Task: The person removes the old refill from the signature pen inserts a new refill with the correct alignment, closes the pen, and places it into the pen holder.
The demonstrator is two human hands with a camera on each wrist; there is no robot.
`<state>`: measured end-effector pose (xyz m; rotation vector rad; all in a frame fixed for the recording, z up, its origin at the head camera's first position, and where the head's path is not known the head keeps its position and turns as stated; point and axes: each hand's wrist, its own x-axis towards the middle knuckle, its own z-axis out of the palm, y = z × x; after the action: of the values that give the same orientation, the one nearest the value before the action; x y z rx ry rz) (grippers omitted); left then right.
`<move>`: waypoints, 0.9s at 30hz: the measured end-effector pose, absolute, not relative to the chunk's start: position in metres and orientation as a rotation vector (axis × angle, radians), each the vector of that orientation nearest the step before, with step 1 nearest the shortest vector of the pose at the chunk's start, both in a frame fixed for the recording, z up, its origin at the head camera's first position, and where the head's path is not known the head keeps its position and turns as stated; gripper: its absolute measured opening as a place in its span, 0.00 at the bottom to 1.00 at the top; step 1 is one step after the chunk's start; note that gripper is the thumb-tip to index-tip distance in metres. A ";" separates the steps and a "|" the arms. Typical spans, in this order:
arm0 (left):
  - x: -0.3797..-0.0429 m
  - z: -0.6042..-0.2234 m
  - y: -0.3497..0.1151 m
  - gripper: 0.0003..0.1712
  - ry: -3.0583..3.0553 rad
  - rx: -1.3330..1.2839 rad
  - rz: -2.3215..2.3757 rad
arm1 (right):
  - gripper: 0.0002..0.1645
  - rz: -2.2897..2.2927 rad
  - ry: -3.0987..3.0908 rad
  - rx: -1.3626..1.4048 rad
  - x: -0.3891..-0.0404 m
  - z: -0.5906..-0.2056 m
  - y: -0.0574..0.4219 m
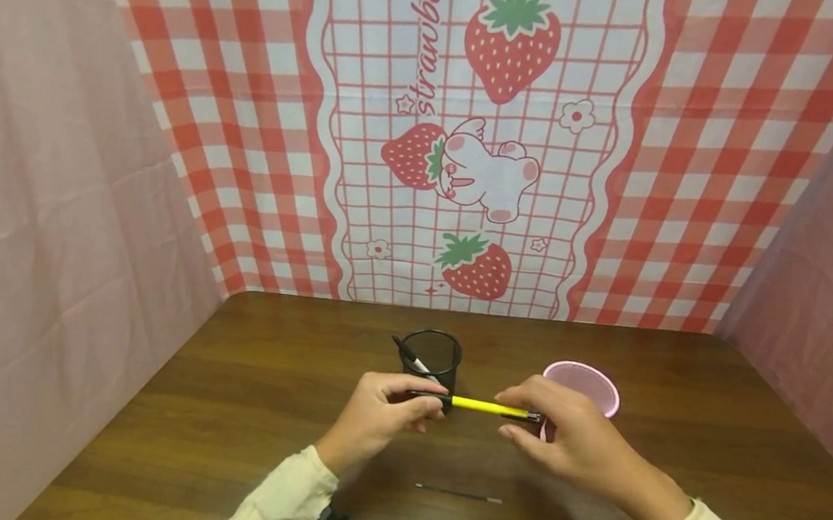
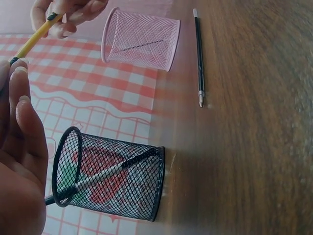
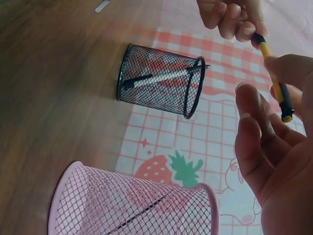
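My left hand (image 1: pixel 387 408) pinches the black end of a yellow and black pen (image 1: pixel 481 405) between thumb and fingers, holding it level above the table. Around the pen's other end, which has a clicker, is my right hand (image 1: pixel 581 431), its thumb and fingers spread apart with the pen between them. The right wrist view shows this yellow pen (image 3: pixel 275 81) crossing by the thumb, with a gap to the other fingers. On the table below the hands lies a thin dark pen refill (image 1: pixel 458 492); its metal tip shows in the left wrist view.
Behind the left hand stands a black mesh cup (image 1: pixel 446 348) with a black and white pen (image 2: pixel 100 176) leaning in it. A pink mesh cup (image 1: pixel 610 393), partly behind the right hand, holds a thin dark stick (image 3: pixel 139 213). Strawberry-patterned cloth (image 1: pixel 494 192) hangs at the table's back.
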<state>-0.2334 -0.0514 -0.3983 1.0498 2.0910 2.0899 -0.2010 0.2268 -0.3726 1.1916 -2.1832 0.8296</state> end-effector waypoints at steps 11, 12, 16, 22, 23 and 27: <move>-0.233 -0.396 -0.052 0.12 2.064 1.062 2.107 | 0.10 0.770 -2.147 1.162 -0.203 -0.377 0.227; -0.233 -0.396 -0.052 0.12 2.063 1.061 2.107 | 0.09 0.768 -2.145 1.160 -0.203 -0.377 0.227; -0.233 -0.395 -0.052 0.12 2.055 1.054 2.109 | 0.10 0.777 -2.142 1.155 -0.204 -0.377 0.228; -0.233 -0.396 -0.052 0.11 2.086 1.055 2.093 | 0.11 0.802 -2.109 1.181 -0.204 -0.377 0.226; -0.232 -0.396 -0.052 0.11 2.094 1.056 2.088 | 0.09 0.803 -2.095 1.192 -0.204 -0.377 0.226; -0.233 -0.396 -0.052 0.11 2.110 1.057 2.076 | 0.09 0.809 -2.078 1.202 -0.204 -0.376 0.224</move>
<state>-0.2326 -0.0524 -0.3956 1.0570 2.1101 2.0760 -0.2041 0.2244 -0.3764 1.2022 -2.0781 0.8089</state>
